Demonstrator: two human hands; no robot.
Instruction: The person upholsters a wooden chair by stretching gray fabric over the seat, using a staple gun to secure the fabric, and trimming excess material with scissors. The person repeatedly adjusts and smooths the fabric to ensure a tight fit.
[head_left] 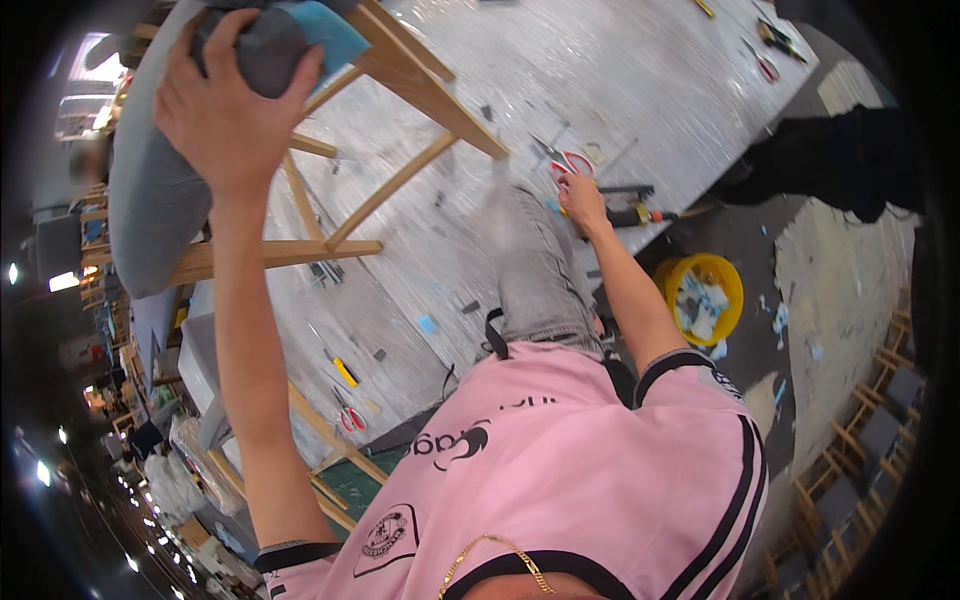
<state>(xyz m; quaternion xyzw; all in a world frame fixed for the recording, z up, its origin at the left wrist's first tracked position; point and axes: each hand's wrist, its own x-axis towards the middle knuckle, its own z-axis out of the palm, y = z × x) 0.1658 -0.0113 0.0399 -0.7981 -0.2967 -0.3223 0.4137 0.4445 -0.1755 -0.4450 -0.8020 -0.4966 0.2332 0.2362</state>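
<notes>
A wooden chair point(420, 100) with grey upholstery point(150, 200) lies tipped over on the table at the upper left, its legs pointing right. My left hand point(225, 120) is curled over a dark grey padded part point(268, 55) of it, thumb on the near side. Beside the thumb shows a light blue piece point(330, 38), perhaps foam or film. Over by the table's right edge, my right hand point(582, 200) is closed at the red handles of a pair of scissors point(565, 162), whose blades point up and left. Just beyond that hand lies a dark tool with an orange end point(640, 216).
Clear plastic film covers the table point(620, 90), with scraps scattered about. A yellow-handled tool point(345, 372) and red-handled scissors point(350, 418) lie at the near left. More scissors point(765, 68) and a brush point(780, 40) lie far right. A yellow bucket point(735, 290) of scraps stands on the floor.
</notes>
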